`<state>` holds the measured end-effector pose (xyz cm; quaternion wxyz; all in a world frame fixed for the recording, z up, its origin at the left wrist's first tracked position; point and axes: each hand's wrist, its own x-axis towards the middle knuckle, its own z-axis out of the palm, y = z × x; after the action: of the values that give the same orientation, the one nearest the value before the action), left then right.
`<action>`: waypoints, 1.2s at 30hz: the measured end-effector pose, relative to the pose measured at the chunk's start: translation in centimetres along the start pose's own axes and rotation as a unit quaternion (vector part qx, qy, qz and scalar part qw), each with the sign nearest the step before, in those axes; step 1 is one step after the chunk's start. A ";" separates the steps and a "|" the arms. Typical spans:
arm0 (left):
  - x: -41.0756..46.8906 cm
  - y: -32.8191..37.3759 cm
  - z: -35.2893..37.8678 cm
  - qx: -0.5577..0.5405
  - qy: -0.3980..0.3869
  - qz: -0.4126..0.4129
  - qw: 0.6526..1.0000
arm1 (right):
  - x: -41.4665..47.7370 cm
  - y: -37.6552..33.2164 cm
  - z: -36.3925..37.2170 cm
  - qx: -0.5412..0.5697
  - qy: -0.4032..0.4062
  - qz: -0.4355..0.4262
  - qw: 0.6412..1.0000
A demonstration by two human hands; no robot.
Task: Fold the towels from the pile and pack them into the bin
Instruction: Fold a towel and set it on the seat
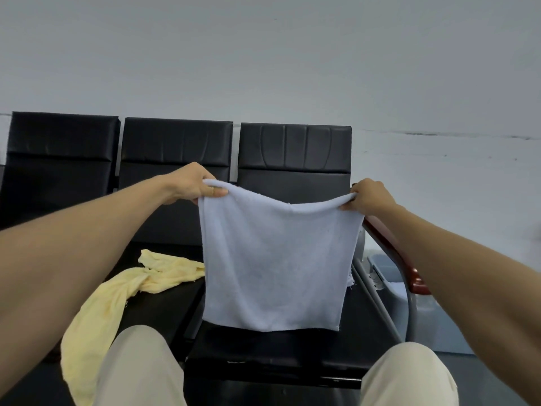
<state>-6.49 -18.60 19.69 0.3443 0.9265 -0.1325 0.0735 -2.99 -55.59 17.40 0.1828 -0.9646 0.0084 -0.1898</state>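
Head view: your left hand [194, 183] and right hand [370, 197] pinch the blue towel [275, 259] by its top corners above the bench [263, 350]; a slack pinch could drop it crooked.

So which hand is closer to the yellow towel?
Left. The left hand pinches one top corner of the blue towel, up above the yellow towel. The right hand pinches the other corner, farther away on the far side.
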 end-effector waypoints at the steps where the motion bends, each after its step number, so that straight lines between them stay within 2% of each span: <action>1: 0.0 -0.1 0.0 -0.037 0.011 -0.006 0.999 | 0.1 0.1 0.1 0.011 0.003 0.004 1.000; 5: 0.1 -0.3 0.0 -0.083 0.062 -0.012 0.995 | 0.3 -0.2 0.4 0.025 -0.004 0.018 1.000; 11: 0.5 0.5 0.2 0.039 0.148 -0.002 0.988 | 0.8 -1.5 0.2 0.069 0.062 0.029 0.995; 15: 0.4 0.7 -0.1 0.051 0.195 0.005 0.979 | 0.7 -1.8 -0.3 0.110 0.087 0.026 0.990; 23: 0.0 1.6 -1.4 0.022 0.194 -0.021 0.981 | -0.1 -1.9 -3.2 0.238 0.085 0.028 0.967; 27: 0.3 2.3 -2.4 0.029 0.190 -0.018 0.981 | -0.1 -2.3 -5.5 0.266 0.069 0.035 0.961; 31: 0.9 1.9 -2.3 0.089 0.177 -0.011 0.980 | 0.2 -1.9 -6.0 0.255 0.055 0.034 0.965; 36: 2.9 -0.1 0.6 0.170 0.157 -0.017 0.973 | 1.0 -0.2 -3.4 0.171 0.046 0.032 0.984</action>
<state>-3.70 -19.50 19.81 0.1998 0.9504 -0.0464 0.2338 -3.33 -56.64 20.76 0.3502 -0.9087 0.0147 -0.2269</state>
